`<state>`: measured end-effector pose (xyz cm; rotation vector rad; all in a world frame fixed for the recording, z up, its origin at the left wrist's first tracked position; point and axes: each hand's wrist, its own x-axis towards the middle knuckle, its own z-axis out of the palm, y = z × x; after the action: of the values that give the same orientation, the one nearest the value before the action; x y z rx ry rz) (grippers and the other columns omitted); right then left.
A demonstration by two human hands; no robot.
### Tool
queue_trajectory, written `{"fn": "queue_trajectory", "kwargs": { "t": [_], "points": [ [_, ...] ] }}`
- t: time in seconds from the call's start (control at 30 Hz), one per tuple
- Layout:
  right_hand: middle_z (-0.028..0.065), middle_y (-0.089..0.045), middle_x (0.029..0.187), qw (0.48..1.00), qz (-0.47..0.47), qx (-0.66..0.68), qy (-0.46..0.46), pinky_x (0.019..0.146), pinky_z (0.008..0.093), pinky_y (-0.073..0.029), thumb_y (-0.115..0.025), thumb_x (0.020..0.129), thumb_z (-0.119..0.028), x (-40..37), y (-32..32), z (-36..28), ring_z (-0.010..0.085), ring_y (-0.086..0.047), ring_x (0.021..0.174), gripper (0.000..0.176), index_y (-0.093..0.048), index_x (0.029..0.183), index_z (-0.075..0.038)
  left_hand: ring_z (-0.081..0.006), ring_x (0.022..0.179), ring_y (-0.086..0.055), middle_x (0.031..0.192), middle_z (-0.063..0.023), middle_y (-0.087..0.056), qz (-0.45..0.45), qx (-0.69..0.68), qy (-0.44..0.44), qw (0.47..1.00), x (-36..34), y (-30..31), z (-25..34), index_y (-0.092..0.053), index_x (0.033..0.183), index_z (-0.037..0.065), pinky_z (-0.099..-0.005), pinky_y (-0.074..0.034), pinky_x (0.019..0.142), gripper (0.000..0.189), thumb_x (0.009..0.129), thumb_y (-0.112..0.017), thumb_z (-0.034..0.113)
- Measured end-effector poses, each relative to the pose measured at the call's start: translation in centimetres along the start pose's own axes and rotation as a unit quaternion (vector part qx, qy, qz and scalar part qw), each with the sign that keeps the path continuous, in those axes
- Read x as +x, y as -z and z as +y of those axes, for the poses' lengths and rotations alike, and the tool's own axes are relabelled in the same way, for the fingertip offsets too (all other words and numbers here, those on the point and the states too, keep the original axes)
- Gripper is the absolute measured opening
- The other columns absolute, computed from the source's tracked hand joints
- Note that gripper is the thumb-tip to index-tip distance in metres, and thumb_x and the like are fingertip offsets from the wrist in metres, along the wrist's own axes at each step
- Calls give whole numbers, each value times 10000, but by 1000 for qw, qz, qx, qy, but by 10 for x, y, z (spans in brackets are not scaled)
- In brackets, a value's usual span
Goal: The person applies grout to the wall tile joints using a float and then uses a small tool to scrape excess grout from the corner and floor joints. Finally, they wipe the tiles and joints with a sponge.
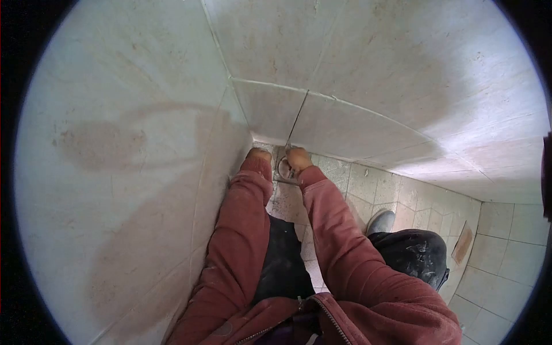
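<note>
Head view, corner: the left wall [167, 190] stands just beside the left sleeve [241, 224]; the far wall [368, 129] rises close beyond both hands.
Open room: tiled floor [359, 183] stretches rightward, past a grey shoe [382, 221] and a bent, pale-smeared knee [417, 256].
Walls: large pale tiles, shadowed; a dark line [298, 117] runs down to the right hand.
Round thing: a ring-like piece [282, 168] at floor level, between the hands.
Right grip: the right hand [298, 160] is beside the ring-like piece, fingers bent; hold unclear.
Left grip: the left hand [260, 154] is low in the corner, fingers hidden; cannot tell.
</note>
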<state>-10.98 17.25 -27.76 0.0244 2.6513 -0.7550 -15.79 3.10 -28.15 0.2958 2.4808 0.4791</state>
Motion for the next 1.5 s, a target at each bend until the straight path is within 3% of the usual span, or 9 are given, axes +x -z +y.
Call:
{"fn": "queue_trajectory", "kwargs": {
  "t": [0.1,0.27,0.33,0.57,0.7,0.77,0.87,1.27,1.5],
  "points": [
    [147,-598,696,950,48,-205,230,540,352,-474,-534,660,-189,-23,34,-11,256,-613,660,214,-600,707,9,-255,904,-562,940,-129,-595,1,1,-5,1000,1,-2,1,-616,900,53,-325,-441,782,253,679,-607,176],
    [108,-548,608,955,162,250,2,417,328,-388,-473,763,-264,-10,-63,20,224,-521,495,263,-568,713,-24,-261,923,-557,959,-135,-591,-5,31,-15,999,1,-11,-6,-615,908,53,-326,-437,801,262,677,-604,175],
    [54,-485,531,711,44,649,-265,368,297,-319,-368,837,-313,-17,-48,-2,177,-397,405,314,-520,694,-79,-263,931,-555,966,-138,-589,-11,66,-27,997,-1,-6,-6,-614,911,52,-326,-436,808,266,676,-602,175],
    [60,-573,660,446,129,837,-290,565,419,-432,-395,826,-298,27,-93,11,246,-525,570,295,-578,774,-74,-272,957,-547,993,-147,-584,-30,216,-100,971,-22,31,15,-612,922,52,-328,-430,834,278,672,-597,173],
    [104,-606,752,576,138,765,-252,647,407,-450,-490,768,-296,35,-110,7,294,-570,660,270,-597,813,-52,-312,986,-525,1038,-156,-566,-131,192,-12,973,-50,42,29,-585,975,27,-347,-409,855,289,757,-503,198],
    [174,-596,745,958,258,108,-67,603,366,-445,-535,707,-180,5,-76,-17,296,-593,702,179,-598,741,-16,-308,975,-530,997,-159,-580,52,153,-224,961,-64,26,17,-590,979,45,-363,-410,846,300,757,-514,232],
    [184,-601,764,932,252,238,-111,620,382,-452,-577,645,-167,1,-74,-21,324,-593,742,164,-597,729,-27,-316,951,-542,974,-190,-577,57,-209,67,974,-68,18,36,-588,977,42,-376,-441,806,334,710,-591,243],
    [214,-598,821,799,248,533,-127,651,387,-454,-550,745,-244,39,-130,-5,347,-588,767,251,-590,840,-16,-361,907,-539,930,-214,-576,152,-45,58,986,-76,18,46,-578,966,46,-416,-433,782,324,754,-527,285],
    [218,-600,803,873,217,404,-167,639,409,-454,-529,762,-308,-8,-49,-37,367,-585,763,330,-601,857,0,-370,876,-546,917,-213,-577,153,-76,-2,985,-80,35,63,-582,946,40,-419,-439,767,325,767,-512,302]
  ]
}}
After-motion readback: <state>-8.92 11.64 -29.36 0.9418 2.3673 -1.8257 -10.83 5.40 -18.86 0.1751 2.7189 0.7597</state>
